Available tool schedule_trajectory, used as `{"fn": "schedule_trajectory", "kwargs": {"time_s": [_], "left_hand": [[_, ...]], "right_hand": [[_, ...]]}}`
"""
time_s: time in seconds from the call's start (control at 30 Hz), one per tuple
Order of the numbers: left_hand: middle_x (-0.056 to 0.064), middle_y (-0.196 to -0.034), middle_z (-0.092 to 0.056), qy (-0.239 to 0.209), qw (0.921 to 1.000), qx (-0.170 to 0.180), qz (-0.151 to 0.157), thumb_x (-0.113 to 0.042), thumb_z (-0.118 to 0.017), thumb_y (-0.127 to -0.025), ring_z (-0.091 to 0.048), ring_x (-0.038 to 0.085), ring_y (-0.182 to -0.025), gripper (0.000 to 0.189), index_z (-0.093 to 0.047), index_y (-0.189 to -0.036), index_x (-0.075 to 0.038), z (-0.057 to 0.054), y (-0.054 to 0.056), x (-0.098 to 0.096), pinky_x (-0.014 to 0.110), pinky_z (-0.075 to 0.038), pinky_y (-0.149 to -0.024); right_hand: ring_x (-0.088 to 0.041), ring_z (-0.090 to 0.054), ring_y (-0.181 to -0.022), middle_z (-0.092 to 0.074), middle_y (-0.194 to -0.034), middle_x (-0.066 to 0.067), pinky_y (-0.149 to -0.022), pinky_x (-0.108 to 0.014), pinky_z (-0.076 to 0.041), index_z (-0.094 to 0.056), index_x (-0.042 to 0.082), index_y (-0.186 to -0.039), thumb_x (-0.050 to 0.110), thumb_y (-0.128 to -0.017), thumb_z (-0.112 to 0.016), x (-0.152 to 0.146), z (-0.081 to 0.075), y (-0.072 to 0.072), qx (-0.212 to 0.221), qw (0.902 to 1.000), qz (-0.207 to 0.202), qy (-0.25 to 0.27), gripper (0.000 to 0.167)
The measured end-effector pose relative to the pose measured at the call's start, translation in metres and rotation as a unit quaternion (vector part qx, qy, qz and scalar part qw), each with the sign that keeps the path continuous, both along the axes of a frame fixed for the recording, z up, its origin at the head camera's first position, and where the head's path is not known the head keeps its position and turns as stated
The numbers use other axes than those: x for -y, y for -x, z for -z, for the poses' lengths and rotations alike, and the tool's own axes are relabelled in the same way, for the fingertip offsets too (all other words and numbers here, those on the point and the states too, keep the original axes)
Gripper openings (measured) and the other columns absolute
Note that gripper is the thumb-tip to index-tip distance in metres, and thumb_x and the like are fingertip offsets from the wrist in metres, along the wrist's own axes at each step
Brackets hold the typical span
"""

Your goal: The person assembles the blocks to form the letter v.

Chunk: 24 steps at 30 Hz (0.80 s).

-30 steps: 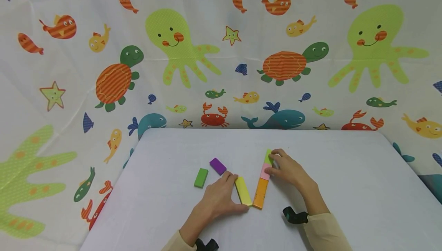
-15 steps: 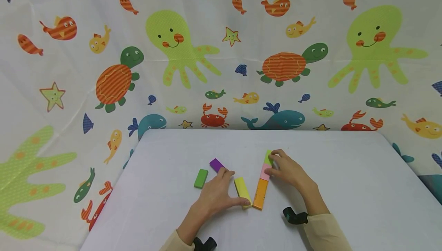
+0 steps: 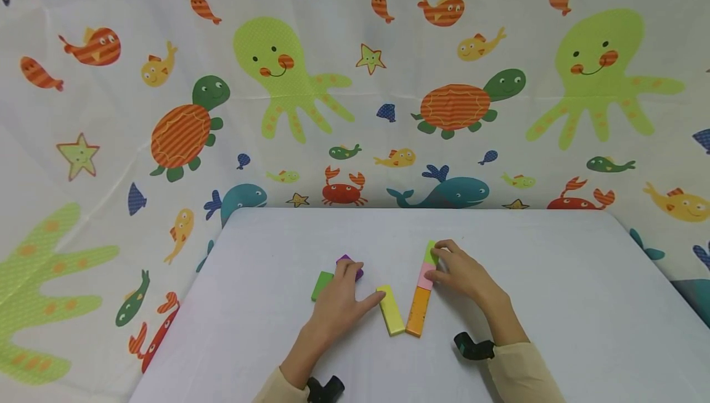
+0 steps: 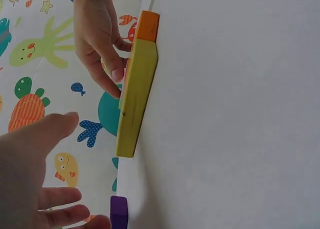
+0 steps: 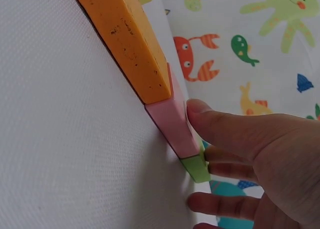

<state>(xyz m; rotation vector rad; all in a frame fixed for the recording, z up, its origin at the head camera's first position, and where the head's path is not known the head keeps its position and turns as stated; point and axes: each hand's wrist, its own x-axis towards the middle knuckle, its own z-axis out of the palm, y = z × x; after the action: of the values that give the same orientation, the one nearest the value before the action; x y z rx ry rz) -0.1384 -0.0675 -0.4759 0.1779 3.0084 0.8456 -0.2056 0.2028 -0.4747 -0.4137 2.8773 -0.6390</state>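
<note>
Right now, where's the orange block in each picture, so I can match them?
Head: orange block, lower middle, right of the yellow block.
Left wrist: orange block, near the top, just above the yellow block.
Right wrist: orange block, upper left, against the pink block.
Shared landmark: the right hand, in all three views.

The person's left hand (image 3: 336,304) is spread, its thumb (image 3: 370,301) standing away from the fingers (image 3: 349,268), while the right hand (image 3: 465,273) is gently bent.
</note>
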Motion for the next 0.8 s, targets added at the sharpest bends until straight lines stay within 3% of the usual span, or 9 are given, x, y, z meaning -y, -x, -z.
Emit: {"fn": "schedule_trajectory", "kwargs": {"time_s": [0.33, 0.8], "left_hand": [[0.01, -0.138, -0.051, -0.009, 0.9972, -0.066, -0.034, -0.044, -0.073, -0.087, -0.066, 0.023, -0.111, 0.065, -0.054, -0.138, -0.008, 0.005, 0.005, 0.007, 0.04, -0.06, -0.088], [0.012, -0.142, -0.051, -0.002, 0.995, -0.086, -0.051, -0.041, -0.073, -0.088, -0.07, 0.026, -0.101, 0.066, -0.054, -0.139, -0.003, 0.014, 0.012, 0.015, 0.041, -0.059, -0.078]], "right_hand": [[-0.041, -0.052, -0.13, -0.047, -0.146, -0.02, -0.107, -0.058, -0.044, -0.058, -0.001, -0.136, 0.038, -0.091, -0.072, -0.001, -0.001, 0.0, -0.017, 0.9998, -0.012, 0.001, 0.062], [-0.041, -0.051, -0.13, -0.047, -0.146, -0.02, -0.106, -0.058, -0.045, -0.058, 0.001, -0.137, 0.038, -0.091, -0.072, -0.001, -0.001, 0.0, -0.014, 0.9999, -0.01, 0.002, 0.06]]}}
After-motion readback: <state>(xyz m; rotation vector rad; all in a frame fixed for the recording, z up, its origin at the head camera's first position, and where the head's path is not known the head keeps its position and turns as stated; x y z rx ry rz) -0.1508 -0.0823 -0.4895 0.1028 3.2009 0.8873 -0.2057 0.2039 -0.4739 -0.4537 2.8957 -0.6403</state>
